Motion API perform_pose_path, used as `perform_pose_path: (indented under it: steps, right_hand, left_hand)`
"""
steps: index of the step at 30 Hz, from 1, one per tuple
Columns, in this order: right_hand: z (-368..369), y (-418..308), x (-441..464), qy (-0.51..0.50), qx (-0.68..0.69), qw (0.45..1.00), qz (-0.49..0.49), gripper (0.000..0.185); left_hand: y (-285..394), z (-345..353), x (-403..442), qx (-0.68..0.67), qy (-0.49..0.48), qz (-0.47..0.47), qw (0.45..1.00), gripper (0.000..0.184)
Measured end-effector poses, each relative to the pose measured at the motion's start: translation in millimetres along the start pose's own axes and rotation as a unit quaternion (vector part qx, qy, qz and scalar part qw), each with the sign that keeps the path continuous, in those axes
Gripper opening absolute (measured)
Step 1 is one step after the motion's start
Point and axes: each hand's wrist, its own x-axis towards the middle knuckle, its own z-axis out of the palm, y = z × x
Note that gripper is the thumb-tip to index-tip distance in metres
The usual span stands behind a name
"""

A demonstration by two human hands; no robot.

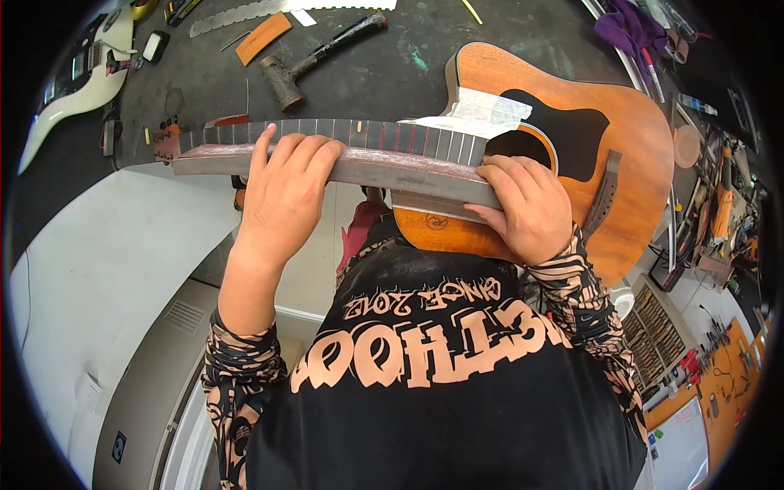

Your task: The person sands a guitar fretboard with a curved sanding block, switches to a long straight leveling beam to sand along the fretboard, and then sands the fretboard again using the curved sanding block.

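An acoustic guitar with an orange-brown body [637,163] lies across the dark workbench, its neck pointing left. White tape [490,106] covers the top beside the soundhole. Along the fretboard [310,127] rests a long grey bar [392,174] with a worn reddish edge. My left hand [290,188] grips the bar near its middle, fingers bent over the top edge. At the bar's right end, near the soundhole, my right hand [531,204] is closed on it, with the thumb on the near side.
A hammer [286,82] lies beyond the neck, near an orange block [263,38] and a notched metal ruler [237,16]. A white guitar body [73,102] is at the far left. Purple cloth [629,31] and tools stand at the right.
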Motion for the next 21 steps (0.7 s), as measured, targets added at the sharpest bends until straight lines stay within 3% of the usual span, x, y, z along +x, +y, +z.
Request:
perform_pose_path:
  steps: [5,7,10,16,18,21]
  right_hand:
    - [1,4,-1,-0.017,0.007,1.0,-0.013,0.058]
    - [2,7,-4,-0.002,-0.003,0.999,-0.033,0.064]
    - [-5,13,-9,-0.005,-0.002,1.0,-0.028,0.062]
    - [-5,16,-15,-0.006,0.004,1.0,-0.021,0.061]
    - [3,8,-1,0.009,0.007,0.999,-0.039,0.058]
    - [6,6,1,0.019,0.001,0.999,-0.038,0.055]
  left_hand:
    - [10,-3,6,0.004,0.003,-0.017,1.0,0.036]
    - [19,0,11,-0.063,0.033,-0.018,0.997,0.054]
    - [29,19,13,-0.042,0.043,0.023,0.998,0.058]
    - [41,22,19,-0.05,0.045,0.032,0.997,0.05]
    - [28,19,16,-0.015,0.038,0.024,0.999,0.021]
    - [25,17,15,-0.006,0.041,0.02,0.999,0.022]
